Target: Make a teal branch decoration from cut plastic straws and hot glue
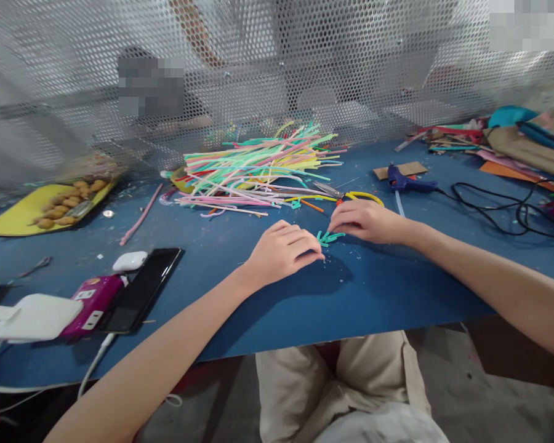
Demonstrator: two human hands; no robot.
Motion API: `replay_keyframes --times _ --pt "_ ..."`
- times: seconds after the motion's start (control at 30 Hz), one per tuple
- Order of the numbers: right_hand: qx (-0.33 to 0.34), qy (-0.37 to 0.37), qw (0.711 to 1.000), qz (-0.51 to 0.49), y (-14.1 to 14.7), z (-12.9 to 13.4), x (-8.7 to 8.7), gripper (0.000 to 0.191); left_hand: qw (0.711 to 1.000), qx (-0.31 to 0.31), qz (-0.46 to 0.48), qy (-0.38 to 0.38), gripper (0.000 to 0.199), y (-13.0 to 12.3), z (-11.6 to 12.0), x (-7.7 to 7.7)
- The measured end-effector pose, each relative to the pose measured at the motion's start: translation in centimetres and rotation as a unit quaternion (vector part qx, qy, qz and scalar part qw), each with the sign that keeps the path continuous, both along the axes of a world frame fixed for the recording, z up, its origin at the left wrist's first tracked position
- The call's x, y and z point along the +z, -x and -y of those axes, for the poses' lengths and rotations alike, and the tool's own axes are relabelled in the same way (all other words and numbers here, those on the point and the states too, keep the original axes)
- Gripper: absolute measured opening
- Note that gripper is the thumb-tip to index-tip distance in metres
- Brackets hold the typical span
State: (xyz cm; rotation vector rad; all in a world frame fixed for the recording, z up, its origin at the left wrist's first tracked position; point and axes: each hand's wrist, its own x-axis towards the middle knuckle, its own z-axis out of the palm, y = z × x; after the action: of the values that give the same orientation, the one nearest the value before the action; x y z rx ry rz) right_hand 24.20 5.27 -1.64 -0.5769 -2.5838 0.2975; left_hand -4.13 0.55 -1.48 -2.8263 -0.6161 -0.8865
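Over the blue table [258, 314], a small branching sprig of teal pipe cleaner [329, 239] sits between my two hands. My left hand [286, 249] is closed at the fingertips on its left end. From the other side, the curled fingers of my right hand [362, 220] pinch its right end; the exact contact is partly hidden. Just beyond my right hand lie scissors [364, 195] with yellow handles. Behind them spreads a big heap of pastel pipe cleaners [258, 163], with a few short cut pieces at its front edge.
Right of my hands, a blue glue gun [410, 183] trails a black cord [484, 215]. A phone [143, 295], a purple power strip [92, 304] and a white charger [41, 317] lie at left. Yellow paper [13, 212] bears brown lumps. A perforated metal screen [258, 61] stands behind.
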Motion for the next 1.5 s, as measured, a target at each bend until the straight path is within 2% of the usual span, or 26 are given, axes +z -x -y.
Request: replay_keyframes --times 0.13,0.43,0.8,1.0,1.17,1.37,1.5 --pt "-0.004 0.0 1.0 0.02 0.3 -0.5 -0.7 0.025 0.999 0.01 -0.038 0.025 0.016 0.0 -0.3 -0.3" --pt "0.024 0.028 0.999 0.026 0.7 -1.2 -1.2 0.027 0.995 0.007 -0.1 0.026 0.043 -0.2 -0.4 -0.8" --pt "0.025 0.035 0.998 0.034 0.9 -0.6 -1.3 0.022 0.997 -0.001 -0.069 0.047 0.042 -0.1 -0.3 -0.3" --pt "-0.013 -0.006 0.998 0.068 0.6 -0.4 -0.6 0.02 0.994 0.023 -0.079 0.078 0.045 -0.1 -0.4 -0.6" --pt "-0.047 -0.036 0.997 0.057 0.3 -0.2 0.3 0.021 0.991 0.004 -0.078 0.113 0.043 0.0 -0.4 -0.7" --pt "-0.021 -0.109 0.992 0.066 0.0 -0.7 0.0 0.023 0.984 0.004 -0.091 0.156 0.043 0.3 -0.5 -0.6" --pt "-0.027 -0.151 0.984 0.092 0.3 -0.8 -0.3 0.023 0.982 -0.003 -0.09 0.165 0.042 0.3 -0.6 -0.4"
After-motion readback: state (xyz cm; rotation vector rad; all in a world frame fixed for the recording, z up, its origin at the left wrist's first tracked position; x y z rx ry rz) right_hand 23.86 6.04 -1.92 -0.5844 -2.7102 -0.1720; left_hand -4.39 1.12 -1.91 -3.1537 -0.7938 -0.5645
